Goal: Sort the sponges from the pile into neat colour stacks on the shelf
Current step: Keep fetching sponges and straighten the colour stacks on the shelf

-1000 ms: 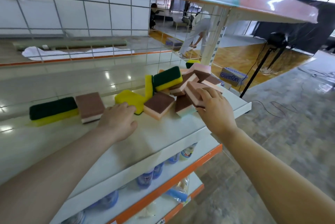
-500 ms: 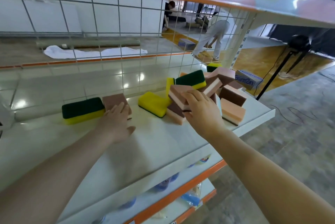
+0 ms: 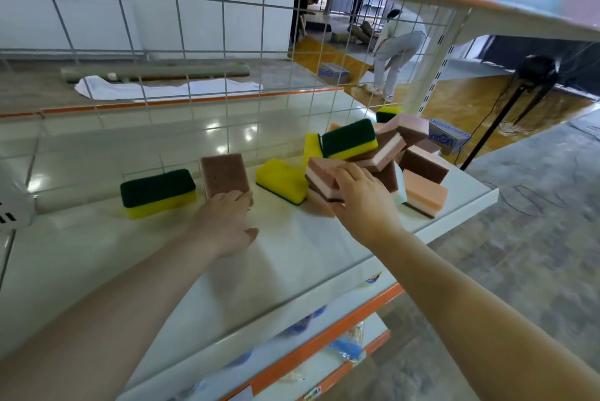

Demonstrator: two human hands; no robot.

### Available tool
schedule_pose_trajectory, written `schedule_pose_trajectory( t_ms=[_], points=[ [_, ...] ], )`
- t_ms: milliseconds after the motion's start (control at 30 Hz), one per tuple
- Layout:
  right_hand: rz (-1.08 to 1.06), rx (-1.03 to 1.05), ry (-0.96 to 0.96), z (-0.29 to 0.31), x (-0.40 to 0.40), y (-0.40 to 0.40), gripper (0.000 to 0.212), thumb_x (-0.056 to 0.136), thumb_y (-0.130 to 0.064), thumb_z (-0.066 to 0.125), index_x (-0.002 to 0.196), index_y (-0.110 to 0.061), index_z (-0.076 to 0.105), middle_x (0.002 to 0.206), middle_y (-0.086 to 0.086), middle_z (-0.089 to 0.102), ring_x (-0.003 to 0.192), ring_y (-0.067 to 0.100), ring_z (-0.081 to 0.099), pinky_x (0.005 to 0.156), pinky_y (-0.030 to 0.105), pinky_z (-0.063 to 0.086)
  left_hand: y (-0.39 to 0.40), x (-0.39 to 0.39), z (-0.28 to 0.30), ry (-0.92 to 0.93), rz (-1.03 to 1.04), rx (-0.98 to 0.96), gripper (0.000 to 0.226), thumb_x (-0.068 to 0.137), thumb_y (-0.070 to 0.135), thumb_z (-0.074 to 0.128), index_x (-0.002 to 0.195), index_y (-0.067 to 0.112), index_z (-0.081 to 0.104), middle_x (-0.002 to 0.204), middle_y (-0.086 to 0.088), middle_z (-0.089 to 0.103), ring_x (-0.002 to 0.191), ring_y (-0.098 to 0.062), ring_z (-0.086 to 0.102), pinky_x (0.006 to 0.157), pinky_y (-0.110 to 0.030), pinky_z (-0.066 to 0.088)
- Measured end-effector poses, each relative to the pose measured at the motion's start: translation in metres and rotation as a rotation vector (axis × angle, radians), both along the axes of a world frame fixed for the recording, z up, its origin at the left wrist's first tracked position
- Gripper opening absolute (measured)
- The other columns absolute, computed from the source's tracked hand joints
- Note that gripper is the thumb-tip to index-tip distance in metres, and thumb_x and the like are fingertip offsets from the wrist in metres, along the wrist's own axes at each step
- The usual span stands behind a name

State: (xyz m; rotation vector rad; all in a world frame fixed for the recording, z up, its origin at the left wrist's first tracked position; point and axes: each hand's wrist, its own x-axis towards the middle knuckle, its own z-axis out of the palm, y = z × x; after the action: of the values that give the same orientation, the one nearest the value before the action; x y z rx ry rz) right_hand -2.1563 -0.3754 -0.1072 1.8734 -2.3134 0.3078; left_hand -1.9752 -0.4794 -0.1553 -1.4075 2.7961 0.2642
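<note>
White laminate shelf (image 3: 168, 257) is found mostly unsorted. At left of centre, one green-and-yellow scouring sponge (image 3: 158, 192) and one brown-topped sponge (image 3: 224, 175) lie side by side, each alone; no stack has been built. The left hand (image 3: 227, 225) rests with straight fingers against the brown-topped sponge. The right hand (image 3: 365, 197) is curled round a pink-and-white layered sponge (image 3: 321, 176) at the pile's near edge. The jumbled sponge pile (image 3: 389, 157), right of centre, is judged to hold most of the work.
</note>
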Motion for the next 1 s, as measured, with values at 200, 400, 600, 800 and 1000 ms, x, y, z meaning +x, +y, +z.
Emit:
schedule_pose_trajectory(
  t_ms=[200, 400, 600, 800, 1000],
  points=[
    [0.014, -0.016, -0.007, -0.003, 0.009, -0.003, 0.048, 0.09, -0.02, 0.057, 0.136, -0.014, 0.044, 0.138, 0.0, 0.045, 0.129, 0.019, 0.039, 0.102, 0.027, 0.031, -0.017, 0.007, -0.012, -0.03, 0.033, 0.025, 0.065, 0.093, 0.051, 0.04, 0.147, 0.022, 0.018, 0.147, 0.002, 0.022, 0.134, -0.029, 0.023, 0.11, -0.038, 0.025],
    [0.0, -0.012, -0.031, -0.007, 0.012, -0.008, 0.049, 0.091, -0.022, 0.056, 0.138, -0.017, 0.042, 0.14, -0.002, 0.043, 0.127, 0.018, 0.04, 0.101, 0.027, 0.033, -0.021, 0.009, -0.02, -0.082, 0.058, -0.014, 0.066, 0.092, 0.062, 0.022, 0.148, 0.038, -0.002, 0.157, -0.007, 0.0, 0.141, -0.035, 0.008, 0.111, -0.045, 0.022],
    [-0.006, 0.001, -0.018, -0.008, 0.015, -0.015, 0.052, 0.092, -0.024, 0.055, 0.14, -0.018, 0.037, 0.143, -0.003, 0.039, 0.13, 0.017, 0.036, 0.101, 0.026, 0.032, -0.025, 0.006, -0.019, -0.049, 0.04, 0.006, 0.065, 0.091, 0.062, 0.03, 0.148, 0.036, 0.011, 0.155, -0.007, 0.009, 0.139, -0.037, 0.011, 0.109, -0.045, 0.024],
    [-0.007, -0.008, -0.022, -0.01, 0.019, -0.016, 0.051, 0.091, -0.022, 0.055, 0.14, -0.017, 0.038, 0.141, -0.001, 0.041, 0.129, 0.018, 0.038, 0.102, 0.028, 0.033, -0.019, 0.003, -0.022, 0.073, 0.006, -0.018, 0.047, 0.088, 0.058, 0.043, 0.123, 0.027, 0.042, 0.13, -0.008, 0.034, 0.115, -0.036, 0.041, 0.095, -0.04, 0.039],
    [0.023, 0.005, -0.019, -0.015, 0.023, -0.005, 0.048, 0.09, -0.02, 0.056, 0.137, -0.014, 0.042, 0.139, 0.001, 0.044, 0.128, 0.02, 0.039, 0.103, 0.028, 0.032, 0.005, 0.005, -0.022, 0.223, 0.128, -0.107, 0.035, 0.089, 0.04, 0.055, 0.107, 0.013, 0.041, 0.118, -0.012, 0.038, 0.104, -0.033, 0.046, 0.085, -0.038, 0.043]
  ],
)
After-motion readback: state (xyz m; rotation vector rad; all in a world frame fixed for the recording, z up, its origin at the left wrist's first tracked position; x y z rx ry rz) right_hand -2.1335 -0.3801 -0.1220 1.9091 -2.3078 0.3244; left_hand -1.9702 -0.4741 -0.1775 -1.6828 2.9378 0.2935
